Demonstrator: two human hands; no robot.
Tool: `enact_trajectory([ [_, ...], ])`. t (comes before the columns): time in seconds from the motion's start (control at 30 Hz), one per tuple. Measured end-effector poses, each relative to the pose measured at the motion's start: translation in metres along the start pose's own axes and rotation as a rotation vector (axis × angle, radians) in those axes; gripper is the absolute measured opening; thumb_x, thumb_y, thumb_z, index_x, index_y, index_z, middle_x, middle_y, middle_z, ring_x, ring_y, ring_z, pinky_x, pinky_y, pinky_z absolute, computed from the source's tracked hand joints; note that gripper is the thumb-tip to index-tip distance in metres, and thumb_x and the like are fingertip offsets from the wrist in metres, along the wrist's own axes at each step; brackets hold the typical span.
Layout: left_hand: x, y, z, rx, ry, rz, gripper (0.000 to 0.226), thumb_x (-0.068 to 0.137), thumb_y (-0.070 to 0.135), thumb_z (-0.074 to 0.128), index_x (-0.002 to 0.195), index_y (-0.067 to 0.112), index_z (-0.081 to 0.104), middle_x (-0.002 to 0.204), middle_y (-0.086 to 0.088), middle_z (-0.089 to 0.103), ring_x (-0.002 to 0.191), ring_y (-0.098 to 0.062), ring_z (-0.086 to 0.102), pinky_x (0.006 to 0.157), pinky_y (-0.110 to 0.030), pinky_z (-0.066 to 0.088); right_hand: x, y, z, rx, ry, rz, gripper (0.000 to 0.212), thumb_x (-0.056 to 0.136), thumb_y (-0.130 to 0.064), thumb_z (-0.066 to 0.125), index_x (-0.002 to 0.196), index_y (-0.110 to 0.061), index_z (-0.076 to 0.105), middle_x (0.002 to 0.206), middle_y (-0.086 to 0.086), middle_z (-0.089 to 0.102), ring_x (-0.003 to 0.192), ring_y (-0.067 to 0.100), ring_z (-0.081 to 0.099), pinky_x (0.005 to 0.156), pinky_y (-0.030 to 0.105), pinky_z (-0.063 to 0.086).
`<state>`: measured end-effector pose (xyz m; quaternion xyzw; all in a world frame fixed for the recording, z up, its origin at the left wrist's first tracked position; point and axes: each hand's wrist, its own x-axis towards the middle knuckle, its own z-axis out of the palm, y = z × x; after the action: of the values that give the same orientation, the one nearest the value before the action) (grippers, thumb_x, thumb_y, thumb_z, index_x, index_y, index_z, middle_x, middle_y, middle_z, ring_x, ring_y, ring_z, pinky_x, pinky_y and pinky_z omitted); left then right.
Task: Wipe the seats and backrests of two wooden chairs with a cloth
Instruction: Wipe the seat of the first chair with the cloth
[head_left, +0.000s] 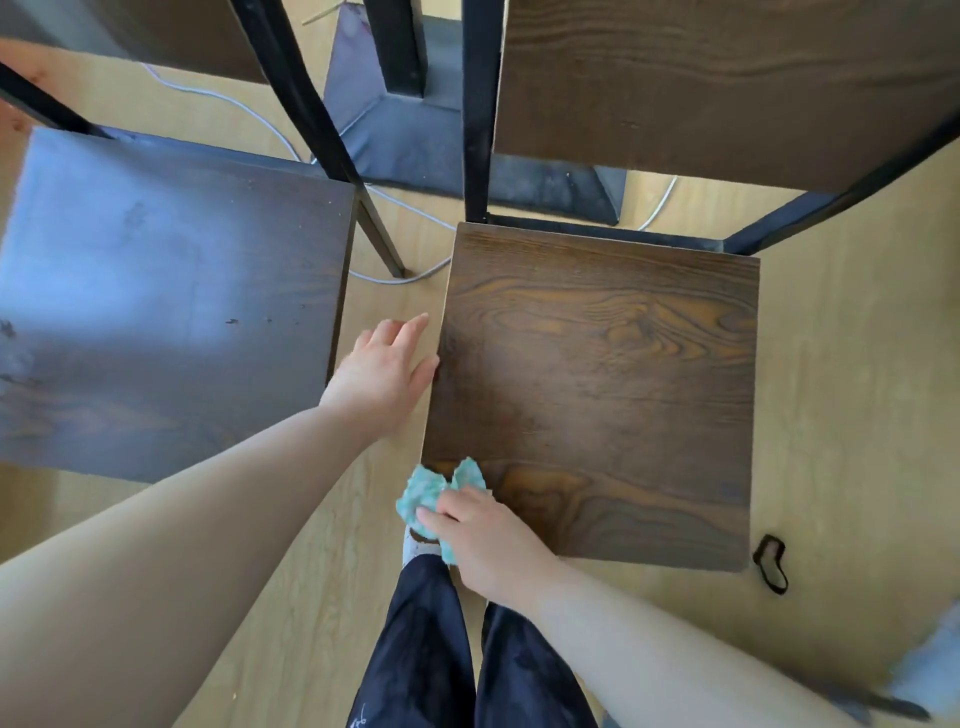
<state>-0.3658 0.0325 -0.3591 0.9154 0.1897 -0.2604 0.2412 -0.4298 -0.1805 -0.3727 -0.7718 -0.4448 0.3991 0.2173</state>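
Head view, items from largest to smallest.

Right chair seat (597, 395): square dark wood-grain panel on a black metal frame, its backrest (727, 83) rising at the far side. Judged stiff, flat, fairly smooth; it should take firm wiping pressure without shifting much.

Left chair seat (166, 301): same build, darker, with a pale sheen and small scuffs, just beside the right one with a floor gap between.

Left hand (382, 374): fingers spread and loose, holding nothing, resting at the left edge of the right seat, likely to steady it.

Right hand (488, 540): fingers closed on the cloth at the seat's near left corner.

Cloth (426, 493): small, crumpled, turquoise, pressed on the wood. Judged light, soft and pliable; best kept bunched under the palm.
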Motion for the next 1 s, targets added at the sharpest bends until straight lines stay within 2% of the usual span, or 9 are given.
enact_trajectory([
  [0.2, -0.002, 0.023, 0.010, 0.022, -0.055, 0.016, 0.060, 0.105, 0.047, 0.039, 0.158, 0.026, 0.023, 0.151, -0.008, 0.040, 0.136, -0.033, 0.038, 0.111, -0.049, 0.038, -0.037, -0.001, 0.020, 0.137, -0.108, 0.018, 0.051, 0.090, 0.003, 0.056, 0.139, -0.011, 0.051, 0.121, 0.006, 0.047, 0.114, 0.027, 0.042, 0.083, 0.036, 0.042],
  [0.3, -0.003, 0.032, 0.016, 0.003, -0.048, -0.013, 0.060, 0.104, 0.046, 0.041, 0.158, 0.026, 0.024, 0.149, -0.009, 0.040, 0.135, -0.033, 0.040, 0.110, -0.049, 0.039, -0.056, 0.015, -0.025, 0.269, 0.071, 0.066, 0.039, 0.094, -0.003, 0.053, 0.132, -0.008, 0.060, 0.110, 0.008, 0.052, 0.104, 0.024, 0.051, 0.092, 0.026, 0.038],
  [0.37, -0.003, 0.037, 0.018, -0.006, -0.029, -0.034, 0.060, 0.103, 0.046, 0.042, 0.157, 0.026, 0.025, 0.148, -0.011, 0.041, 0.135, -0.035, 0.040, 0.110, -0.049, 0.039, -0.070, 0.038, -0.075, 0.307, 0.250, 0.119, 0.036, 0.095, -0.009, 0.049, 0.126, -0.010, 0.066, 0.101, 0.004, 0.053, 0.093, 0.015, 0.051, 0.084, 0.020, 0.039],
  [0.53, -0.004, 0.040, 0.020, -0.005, -0.021, -0.073, 0.060, 0.103, 0.046, 0.043, 0.157, 0.026, 0.026, 0.146, -0.011, 0.042, 0.135, -0.034, 0.040, 0.108, -0.050, 0.039, -0.090, 0.124, -0.179, 0.096, 0.651, 0.302, 0.034, 0.091, -0.004, 0.050, 0.119, -0.006, 0.069, 0.102, 0.009, 0.057, 0.094, 0.018, 0.055, 0.078, 0.010, 0.037],
  [0.63, -0.005, 0.042, 0.022, 0.008, -0.015, -0.086, 0.060, 0.103, 0.046, 0.043, 0.157, 0.027, 0.026, 0.148, -0.011, 0.041, 0.136, -0.036, 0.039, 0.108, -0.052, 0.039, -0.095, 0.177, -0.196, 0.002, 0.665, 0.545, 0.027, 0.096, -0.009, 0.049, 0.117, -0.007, 0.066, 0.103, 0.010, 0.054, 0.095, 0.027, 0.055, 0.071, 0.015, 0.038],
  [0.7, -0.005, 0.042, 0.022, 0.014, -0.022, -0.089, 0.060, 0.103, 0.047, 0.043, 0.157, 0.028, 0.025, 0.149, -0.011, 0.040, 0.136, -0.036, 0.039, 0.109, -0.053, 0.039, -0.100, 0.198, -0.187, -0.036, 0.655, 0.632, 0.011, 0.099, -0.020, 0.051, 0.100, -0.015, 0.061, 0.089, -0.001, 0.050, 0.082, 0.020, 0.051, 0.057, 0.014, 0.037],
  [0.77, -0.004, 0.043, 0.023, 0.014, -0.029, -0.090, 0.060, 0.103, 0.048, 0.042, 0.157, 0.028, 0.024, 0.150, -0.010, 0.039, 0.137, -0.035, 0.039, 0.109, -0.053, 0.039, -0.106, 0.206, -0.166, -0.122, 0.653, 0.655, 0.018, 0.100, -0.029, 0.051, 0.087, -0.018, 0.055, 0.080, -0.004, 0.048, 0.070, 0.015, 0.047, 0.052, 0.015, 0.036],
  [0.87, -0.004, 0.042, 0.022, 0.011, -0.026, -0.084, 0.060, 0.103, 0.048, 0.042, 0.157, 0.028, 0.024, 0.150, -0.010, 0.039, 0.137, -0.035, 0.039, 0.109, -0.052, 0.039, -0.116, 0.202, -0.127, -0.096, 0.622, 0.593, 0.025, 0.097, -0.013, 0.051, 0.118, -0.008, 0.062, 0.094, 0.004, 0.050, 0.084, 0.020, 0.050, 0.076, 0.032, 0.044],
  [1.0, -0.005, 0.042, 0.019, -0.009, -0.049, -0.087, 0.061, 0.103, 0.048, 0.040, 0.158, 0.028, 0.023, 0.151, -0.009, 0.039, 0.138, -0.033, 0.038, 0.110, -0.051, 0.039, -0.127, 0.164, -0.083, -0.064, 0.572, 0.500, 0.051, 0.085, 0.009, 0.061, 0.133, -0.006, 0.058, 0.097, 0.009, 0.055, 0.086, 0.027, 0.054, 0.071, 0.034, 0.046],
])
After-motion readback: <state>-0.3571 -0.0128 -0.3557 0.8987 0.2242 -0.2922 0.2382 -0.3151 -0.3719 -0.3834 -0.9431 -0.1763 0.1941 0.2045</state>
